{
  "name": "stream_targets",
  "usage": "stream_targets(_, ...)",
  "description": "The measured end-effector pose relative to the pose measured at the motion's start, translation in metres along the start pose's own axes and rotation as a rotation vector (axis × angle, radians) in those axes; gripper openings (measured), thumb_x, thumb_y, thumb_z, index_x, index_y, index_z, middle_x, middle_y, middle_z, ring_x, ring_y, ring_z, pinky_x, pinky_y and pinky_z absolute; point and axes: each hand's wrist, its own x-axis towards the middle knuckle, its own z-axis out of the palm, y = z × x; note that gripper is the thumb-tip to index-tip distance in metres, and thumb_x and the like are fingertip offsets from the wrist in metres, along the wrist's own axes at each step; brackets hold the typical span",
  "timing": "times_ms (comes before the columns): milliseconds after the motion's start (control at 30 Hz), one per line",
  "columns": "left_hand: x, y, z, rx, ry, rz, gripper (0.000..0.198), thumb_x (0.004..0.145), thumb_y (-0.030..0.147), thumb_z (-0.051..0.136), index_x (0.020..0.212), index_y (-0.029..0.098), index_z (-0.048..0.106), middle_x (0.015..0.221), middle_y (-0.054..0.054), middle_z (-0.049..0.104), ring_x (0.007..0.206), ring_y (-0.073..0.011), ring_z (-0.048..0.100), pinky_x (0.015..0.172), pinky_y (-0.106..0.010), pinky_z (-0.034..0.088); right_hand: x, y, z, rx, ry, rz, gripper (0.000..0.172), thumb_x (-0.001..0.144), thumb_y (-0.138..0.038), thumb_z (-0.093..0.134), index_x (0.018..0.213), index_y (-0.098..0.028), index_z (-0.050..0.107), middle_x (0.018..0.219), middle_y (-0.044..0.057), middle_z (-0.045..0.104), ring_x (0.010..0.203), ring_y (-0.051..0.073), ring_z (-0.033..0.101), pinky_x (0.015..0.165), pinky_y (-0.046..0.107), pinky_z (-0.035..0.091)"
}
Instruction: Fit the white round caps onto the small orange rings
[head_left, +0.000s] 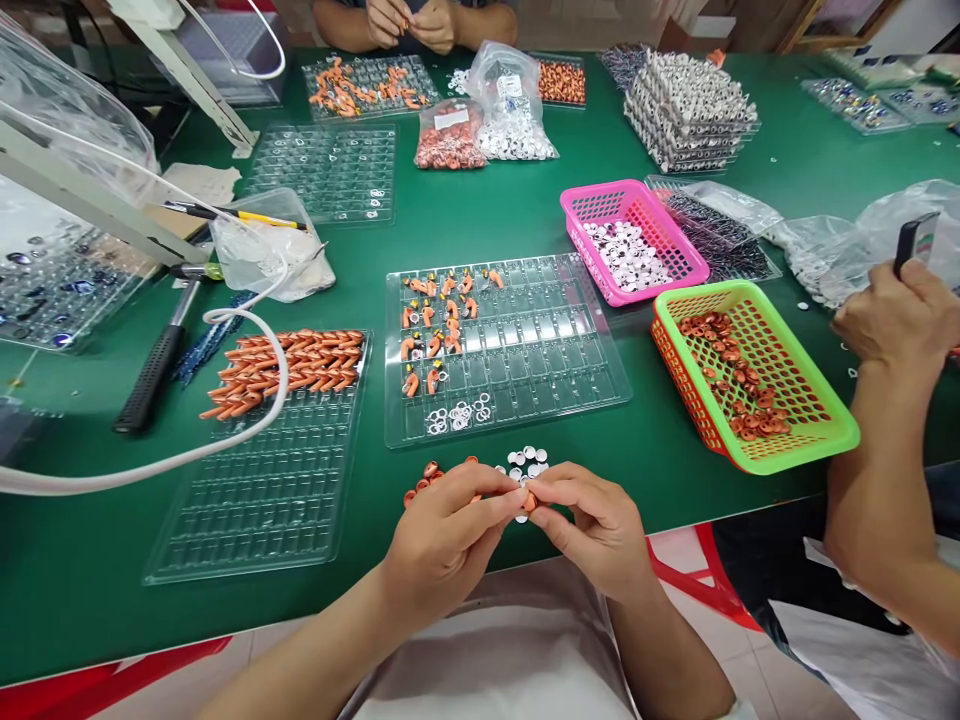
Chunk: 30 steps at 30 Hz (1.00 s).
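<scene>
My left hand (450, 530) and my right hand (600, 525) meet at the table's front edge, fingertips pinched together. Between them is a small orange part (531, 501), mostly hidden by the fingers; a bit of white shows at the left fingertips. Just beyond my left hand lie loose orange caps (427, 475), and small white caps (528, 458) lie beyond the fingertips. Farther up, a clear compartment tray (517, 350) holds orange curved parts (435, 344) in its left cells and white rings (459, 413) along its near edge.
At left, another clear tray (255, 510) bears rows of orange pieces (300, 362); a hammer (157, 370) lies beside it. To the right stand a pink basket (675, 235) of white caps and a green basket (817, 400) of orange caps. Co-workers' hands show at right (892, 315) and far side (412, 22).
</scene>
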Motion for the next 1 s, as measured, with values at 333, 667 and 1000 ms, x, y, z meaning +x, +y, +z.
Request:
stream_targets(333, 0.0004, 0.0011, 0.0017, 0.013, 0.013, 0.02, 0.023, 0.09, 0.003, 0.056, 0.103, 0.019, 0.067, 0.089, -0.005, 0.072, 0.078, -0.0123, 0.068, 0.074, -0.025, 0.056, -0.0008, 0.0, 0.0, -0.036, 0.01, -0.001, 0.037, 0.086, -0.008, 0.066, 0.114, -0.033, 0.07, 0.094, 0.003, 0.073, 0.085, 0.017, 0.068, 0.074, 0.031, 0.057)
stream_targets(667, 0.0016, 0.0003, -0.0004, -0.025, -0.023, 0.009, 0.027, 0.09, 0.004, 0.056, 0.107, 0.021, 0.067, 0.09, -0.005, 0.073, 0.078, -0.0128, 0.07, 0.072, -0.026, 0.058, -0.0004, -0.0024, -0.0014, 0.014, 0.008, 0.014, 0.034, 0.087, -0.011, 0.067, 0.112, -0.033, 0.071, 0.093, 0.003, 0.074, 0.084, 0.017, 0.069, 0.073, 0.031, 0.057)
stream_targets(1000, 0.003, 0.003, 0.0014, -0.076, -0.019, 0.012, 0.028, 0.088, 0.0, 0.057, 0.106, 0.019, 0.066, 0.089, -0.006, 0.073, 0.079, -0.0126, 0.069, 0.076, -0.027, 0.059, -0.0023, 0.0036, -0.0035, 0.296, -0.023, 0.207, 0.018, 0.086, -0.023, 0.071, 0.104, -0.027, 0.073, 0.091, 0.005, 0.07, 0.081, 0.017, 0.067, 0.071, 0.031, 0.06)
